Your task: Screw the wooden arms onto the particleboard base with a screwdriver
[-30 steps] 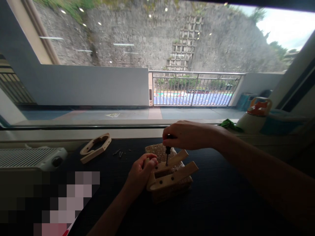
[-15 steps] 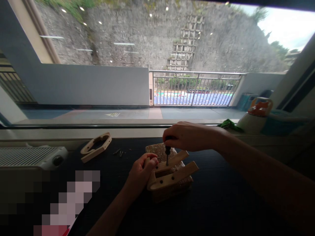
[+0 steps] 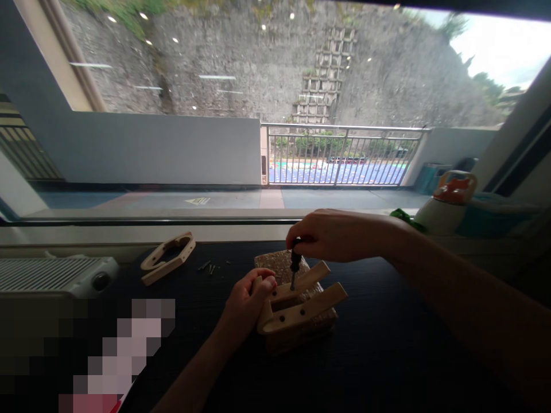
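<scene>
My right hand point(image 3: 316, 235) is closed around the dark handle of a screwdriver point(image 3: 295, 261), which points down. Its tip meets a hole in the far arm of a pale wooden U-shaped piece point(image 3: 321, 301). Two dark holes show in the near arm. With fingers and thumb, my left hand point(image 3: 252, 295) grips the rounded left end of this wooden piece. Under the piece is a brown block point(image 3: 275, 263) with a shiny, wrapped-looking surface. Whether a screw sits beneath the screwdriver tip is too small to tell.
On the dark table point(image 3: 387, 355), a second wooden piece point(image 3: 172, 267) lies at the left near several loose screws point(image 3: 210, 268). A white ribbed appliance point(image 3: 60, 272) stands at far left. A white bottle with an orange top point(image 3: 447, 201) stands at right by the window.
My right wrist has risen slightly, and the screwdriver's handle has tilted a little to the right while its tip stays put. My left hand and the wooden piece keep their place.
</scene>
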A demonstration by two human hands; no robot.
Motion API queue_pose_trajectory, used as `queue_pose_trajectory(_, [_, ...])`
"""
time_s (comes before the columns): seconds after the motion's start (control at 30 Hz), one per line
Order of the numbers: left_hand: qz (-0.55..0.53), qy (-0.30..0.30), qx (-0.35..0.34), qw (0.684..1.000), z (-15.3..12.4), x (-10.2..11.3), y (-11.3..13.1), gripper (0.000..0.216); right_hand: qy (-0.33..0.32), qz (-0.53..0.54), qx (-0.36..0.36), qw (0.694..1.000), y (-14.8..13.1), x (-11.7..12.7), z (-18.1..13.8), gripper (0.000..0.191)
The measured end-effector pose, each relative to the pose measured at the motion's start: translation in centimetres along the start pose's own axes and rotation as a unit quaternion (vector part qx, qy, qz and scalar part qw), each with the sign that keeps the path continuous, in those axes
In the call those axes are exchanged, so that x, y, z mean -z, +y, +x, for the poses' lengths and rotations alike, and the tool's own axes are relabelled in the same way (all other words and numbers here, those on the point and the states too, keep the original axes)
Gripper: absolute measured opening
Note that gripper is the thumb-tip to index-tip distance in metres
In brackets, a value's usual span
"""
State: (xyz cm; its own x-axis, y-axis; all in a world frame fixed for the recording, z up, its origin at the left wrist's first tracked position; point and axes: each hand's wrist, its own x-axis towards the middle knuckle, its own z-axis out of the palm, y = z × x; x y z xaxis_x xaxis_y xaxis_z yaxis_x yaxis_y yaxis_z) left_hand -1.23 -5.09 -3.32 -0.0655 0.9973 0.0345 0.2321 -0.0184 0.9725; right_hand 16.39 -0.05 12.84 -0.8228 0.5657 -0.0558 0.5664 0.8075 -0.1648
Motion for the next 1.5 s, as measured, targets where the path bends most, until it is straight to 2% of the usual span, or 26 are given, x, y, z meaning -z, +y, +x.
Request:
queue_pose_trajectory(0.57, [0.002, 0.001, -0.002, 1.0, 0.04, -0.08, -0.03, 0.04, 0.031, -0.015, -0.016, 0.999, 0.09, -0.57, 0.08, 0.027])
queue_pose_trajectory(0.87, [0.007, 0.0, -0.005, 1.0, -0.06, -0.02, 0.07, 0.038, 0.036, 0.0, 0.023, 0.999, 0.07, -0.73, 0.38, 0.026])
queue_pose_trajectory(1.37, [0.001, -0.007, -0.012, 1.0, 0.04, -0.07, -0.02, 0.037, 0.046, -0.027, -0.023, 0.998, -0.35, -0.79, 0.29, 0.027])
queue_pose_trajectory(1.5, [0.004, -0.005, -0.008, 1.0, 0.02, -0.02, -0.11, 0.037, 0.035, -0.023, 0.005, 0.999, -0.34, -0.46, 0.18, 0.027])
